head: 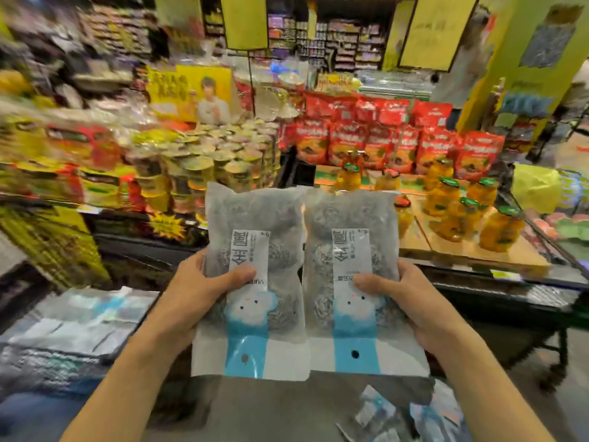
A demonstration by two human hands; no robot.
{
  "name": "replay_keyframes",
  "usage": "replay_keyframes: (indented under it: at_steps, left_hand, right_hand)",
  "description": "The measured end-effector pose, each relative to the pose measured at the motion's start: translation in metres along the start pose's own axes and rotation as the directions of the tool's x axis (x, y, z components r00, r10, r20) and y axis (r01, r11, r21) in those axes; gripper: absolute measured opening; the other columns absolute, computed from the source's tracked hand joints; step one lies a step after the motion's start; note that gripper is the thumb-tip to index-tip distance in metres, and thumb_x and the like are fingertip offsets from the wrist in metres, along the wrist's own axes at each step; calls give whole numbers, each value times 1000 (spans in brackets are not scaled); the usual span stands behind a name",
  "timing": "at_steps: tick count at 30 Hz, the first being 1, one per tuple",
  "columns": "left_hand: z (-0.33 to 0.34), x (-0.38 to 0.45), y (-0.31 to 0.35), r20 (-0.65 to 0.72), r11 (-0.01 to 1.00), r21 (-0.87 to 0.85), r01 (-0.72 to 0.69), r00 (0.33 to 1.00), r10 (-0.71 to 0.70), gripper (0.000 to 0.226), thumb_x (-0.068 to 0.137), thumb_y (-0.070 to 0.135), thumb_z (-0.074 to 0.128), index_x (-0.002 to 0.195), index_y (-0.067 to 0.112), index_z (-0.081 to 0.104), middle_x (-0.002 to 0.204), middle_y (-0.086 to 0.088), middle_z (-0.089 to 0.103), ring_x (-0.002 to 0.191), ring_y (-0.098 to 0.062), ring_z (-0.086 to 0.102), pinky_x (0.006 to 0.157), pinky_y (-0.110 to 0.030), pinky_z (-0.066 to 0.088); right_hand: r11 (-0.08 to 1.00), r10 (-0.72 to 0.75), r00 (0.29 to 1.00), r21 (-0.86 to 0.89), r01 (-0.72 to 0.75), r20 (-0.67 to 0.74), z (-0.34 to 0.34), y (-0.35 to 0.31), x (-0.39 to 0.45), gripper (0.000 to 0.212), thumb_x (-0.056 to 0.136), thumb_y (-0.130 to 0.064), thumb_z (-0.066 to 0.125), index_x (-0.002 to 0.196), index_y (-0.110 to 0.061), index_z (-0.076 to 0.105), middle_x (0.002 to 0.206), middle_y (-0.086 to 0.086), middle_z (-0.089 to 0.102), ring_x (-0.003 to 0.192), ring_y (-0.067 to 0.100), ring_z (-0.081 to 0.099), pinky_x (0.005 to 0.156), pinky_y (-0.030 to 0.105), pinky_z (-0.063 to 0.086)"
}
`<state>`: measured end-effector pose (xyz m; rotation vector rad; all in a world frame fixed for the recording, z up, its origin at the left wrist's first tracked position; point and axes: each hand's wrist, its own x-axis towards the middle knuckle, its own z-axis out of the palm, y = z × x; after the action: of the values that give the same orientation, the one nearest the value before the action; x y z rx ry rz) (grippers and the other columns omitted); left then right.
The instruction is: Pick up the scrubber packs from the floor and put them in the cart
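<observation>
Carry step, both packs lifted, not yet in cart. Left hand (pixel 191 291) fingers clamped on a translucent plastic scrubber pack with blue-and-white label (pixel 251 282), held upright at chest height. Right hand (pixel 414 301) fingers clamped on a matching second pack (pixel 353 282), just beside the first. More packs on the grey floor (pixel 398 416), lower right. Next, likely: locate the cart, release both inside.

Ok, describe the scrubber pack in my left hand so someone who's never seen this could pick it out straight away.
Start at the red snack bags stacked on the display ahead, then drop to the two translucent packs held up side by side in front. Yours is the left scrubber pack, held by the left hand with the thumb across its white label. Its twin sits in the right hand.
</observation>
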<state>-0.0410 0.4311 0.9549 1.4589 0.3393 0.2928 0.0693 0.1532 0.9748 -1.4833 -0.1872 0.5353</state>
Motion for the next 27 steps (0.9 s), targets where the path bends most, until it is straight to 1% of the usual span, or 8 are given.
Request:
replay_keyframes:
  at_steps: [2, 6, 9, 13, 17, 20, 24, 27]
  left_hand:
    - [-49, 3, -1, -95, 1000, 9, -14, 995, 15, 86, 27, 53, 101, 102, 19, 76, 99, -6, 81, 87, -25, 79, 65, -33, 64]
    - [-138, 5, -2, -253, 999, -37, 4, 967, -13, 70, 44, 38, 97, 106, 15, 72, 97, -5, 81, 84, -22, 79, 64, -32, 63]
    - [-192, 2, -4, -364, 999, -40, 8, 931, -22, 79, 29, 49, 101, 98, 19, 75, 98, -6, 81, 87, -25, 79, 74, -40, 63]
    - [-243, -1, -7, -492, 995, -94, 15, 868, -60, 42, 68, 15, 86, 107, 11, 70, 99, -8, 81, 89, -29, 78, 77, -44, 64]
    - [-279, 8, -17, -607, 990, -137, 32, 787, -109, 30, 79, 6, 80, 106, 10, 69, 97, -9, 81, 84, -27, 79, 71, -40, 64]
    - [-303, 25, -25, -675, 987, -163, 17, 727, -124, 34, 77, 7, 81, 108, 11, 69, 100, -9, 81, 88, -29, 78, 76, -43, 63]
    - [-330, 59, -33, -757, 982, -184, -28, 641, -124, 46, 68, 13, 84, 112, 11, 69, 100, -9, 81, 84, -26, 79, 64, -36, 63]
    - [-348, 86, -38, -812, 977, -210, -33, 563, -156, 68, 55, 27, 93, 116, 10, 68, 104, -10, 80, 87, -27, 79, 66, -38, 62]
  right_hand:
    - [1000, 12, 997, -20, -11, 80, 48, 4, 30, 54, 71, -11, 80, 123, -10, 65, 112, 15, 78, 101, 37, 76, 95, 57, 57]
    - [995, 53, 972, -97, -32, 229, 139, 14, 84, 53, 76, -15, 81, 125, -11, 64, 113, 11, 79, 101, 35, 76, 95, 57, 57]
    - [989, 88, 937, -143, -42, 338, 201, 16, 118, 41, 83, -10, 78, 121, -11, 64, 108, 9, 80, 96, 31, 78, 80, 46, 64]
    - [983, 134, 869, -177, -54, 477, 271, 18, 160, 32, 88, -2, 72, 119, -8, 67, 110, 13, 79, 97, 34, 77, 78, 44, 65]
    - [975, 183, 811, -211, -75, 556, 327, 26, 208, 33, 87, 2, 71, 119, -5, 67, 113, 19, 77, 102, 40, 75, 88, 53, 62]
    - [967, 214, 751, -242, -74, 625, 363, 32, 250, 36, 86, 1, 72, 122, -3, 66, 112, 19, 77, 101, 40, 75, 87, 53, 61]
    - [957, 261, 634, -283, -69, 728, 415, 34, 318, 35, 88, -1, 72, 122, -6, 66, 113, 16, 78, 101, 37, 76, 82, 50, 63]
    - [948, 295, 531, -314, -57, 794, 454, 35, 365, 31, 90, 0, 70, 121, -6, 67, 113, 17, 78, 101, 37, 76, 82, 48, 64]
